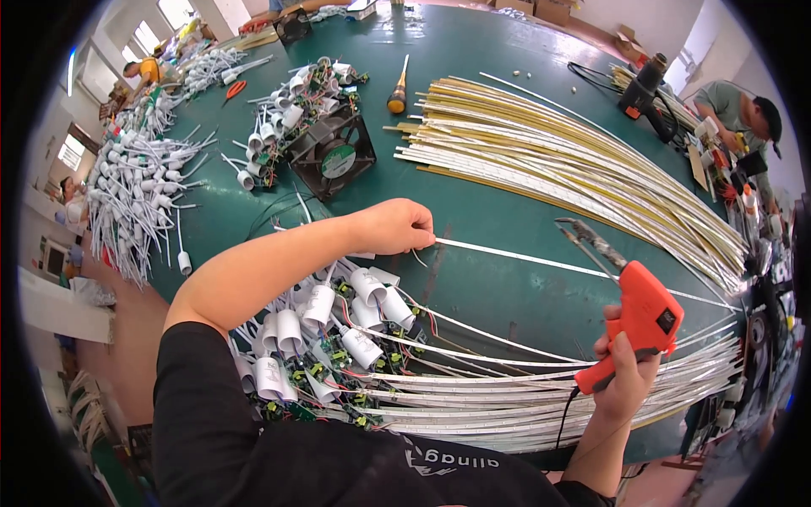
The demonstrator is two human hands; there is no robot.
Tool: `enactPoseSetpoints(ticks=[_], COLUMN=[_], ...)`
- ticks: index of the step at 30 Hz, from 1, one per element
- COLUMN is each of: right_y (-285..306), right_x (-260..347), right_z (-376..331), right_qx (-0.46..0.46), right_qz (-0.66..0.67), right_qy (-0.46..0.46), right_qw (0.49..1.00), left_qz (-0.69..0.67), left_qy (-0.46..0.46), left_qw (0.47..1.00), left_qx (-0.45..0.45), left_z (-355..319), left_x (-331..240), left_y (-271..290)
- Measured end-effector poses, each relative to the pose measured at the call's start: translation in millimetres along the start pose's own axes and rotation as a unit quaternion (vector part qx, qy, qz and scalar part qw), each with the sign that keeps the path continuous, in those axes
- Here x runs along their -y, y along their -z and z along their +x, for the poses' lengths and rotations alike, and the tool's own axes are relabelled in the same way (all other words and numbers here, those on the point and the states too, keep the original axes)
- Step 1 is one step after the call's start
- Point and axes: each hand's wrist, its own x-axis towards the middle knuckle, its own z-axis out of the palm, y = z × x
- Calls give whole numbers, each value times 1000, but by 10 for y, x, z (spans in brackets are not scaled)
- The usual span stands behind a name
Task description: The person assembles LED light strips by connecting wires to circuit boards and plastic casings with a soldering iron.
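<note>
My left hand (397, 226) reaches across the bench and pinches the end of a thin white LED strip (524, 256), which runs off to the right. A short thin wire hangs below those fingers. My right hand (625, 372) grips a red-orange soldering gun (646, 313) by its handle, its metal tip pointing up and left, apart from my left hand. Below my left arm lie white cylindrical lamp caps (319, 306) with small green circuit boards (393, 362). Wired strips (507, 397) stretch from them to the right in front of me.
A thick bundle of white and yellow strips (541, 160) covers the far right of the green table (473, 42). Beyond my left arm stand a black fan (334, 156), a screwdriver (397, 97) and piled white caps (139, 194). Another person (735, 114) works at the right.
</note>
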Motion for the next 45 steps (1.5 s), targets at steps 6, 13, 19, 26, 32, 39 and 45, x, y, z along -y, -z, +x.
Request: enactPoseSetpoints(ticks=[6,13,19,26,32,39,45], right_y=[-226,-503,-729,-784,-847,-874,-869], right_x=[7,-20,-99,-261,-231,-210,-229], right_z=[-61,20,108,102,95,92,89], right_qx=[76,155,188,220,216,231,233], right_qz=[-30,-90,-95,-130,-141,-188,-204], right_qy=[-95,-107,-117,-135,-142,-151,-142], right_qw=[992,978,970,957,956,943,940], left_qz=[34,50,59,125,143,151,152], left_qy=[5,-23,-66,-75,-47,-54,-23], left_qw=[998,995,991,982,983,983,985], left_qx=[-60,-81,-99,-117,-102,-92,-80], left_z=[-24,-18,14,33,13,34,18], left_x=[73,156,241,236,157,159,85], left_y=[-4,-19,-53,-85,-70,-54,-30])
